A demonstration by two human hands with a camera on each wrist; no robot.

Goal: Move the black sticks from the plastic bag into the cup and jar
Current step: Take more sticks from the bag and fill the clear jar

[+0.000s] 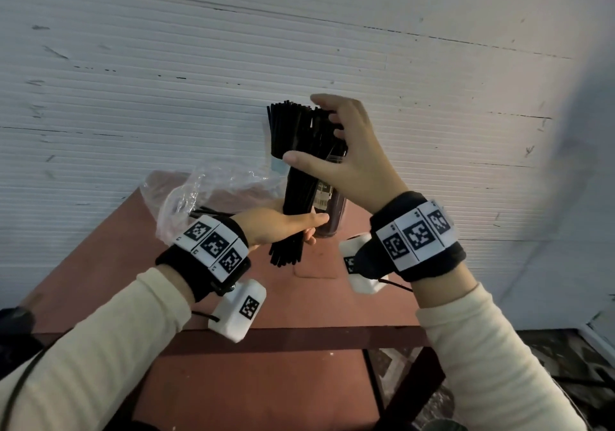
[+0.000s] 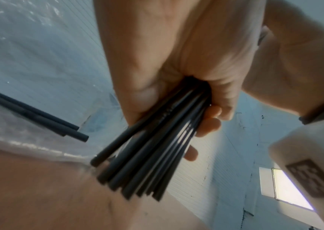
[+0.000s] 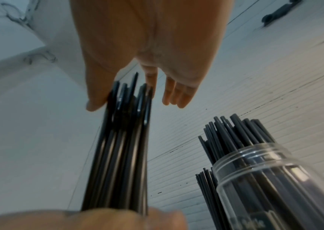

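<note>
My left hand grips a bundle of black sticks near its lower end and holds it upright above the table. My right hand is spread at the bundle's top, thumb against the sticks, fingers nearly straight over the tips. Just behind stands a clear jar packed with black sticks. More sticks fan out behind the bundle; what holds them is hidden. The crumpled plastic bag lies to the left with a few sticks in it.
Everything sits on a small reddish table pushed against a white ribbed wall. The table's front edge is close to me, with dark floor beyond it at the right. A bright window shows in the left wrist view.
</note>
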